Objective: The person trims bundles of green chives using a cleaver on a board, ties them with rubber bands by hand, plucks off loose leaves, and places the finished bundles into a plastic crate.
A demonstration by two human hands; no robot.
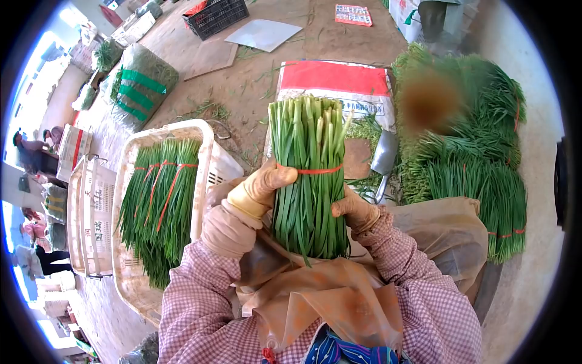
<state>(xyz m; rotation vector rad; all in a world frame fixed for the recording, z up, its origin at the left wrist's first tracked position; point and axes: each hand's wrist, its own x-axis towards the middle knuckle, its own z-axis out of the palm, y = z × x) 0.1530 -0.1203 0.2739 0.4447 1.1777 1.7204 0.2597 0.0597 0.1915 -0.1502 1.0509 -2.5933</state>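
A thick bundle of green stalks point(309, 212) stands upright in front of me, cut ends up, with a red band point(318, 171) round its upper part. My left hand point(264, 185), in a tan glove, grips its left side, thumb near the band. My right hand point(356, 209), gloved too, holds the right side, its thumb against the leaves. The fingers behind the bundle are hidden. Below the bundle a brown translucent apron point(327, 291) covers my lap. Beyond it lie a red and white sack point(333, 79) and a metal blade with a handle point(384, 155).
At left, a white crate point(209, 158) holds banded green bundles point(163, 194). More bundles point(479, 176) are piled at right. Farther off are a green-striped bale point(142, 88), a black crate point(218, 19) and a flat board point(264, 34). People point(33, 151) are at far left.
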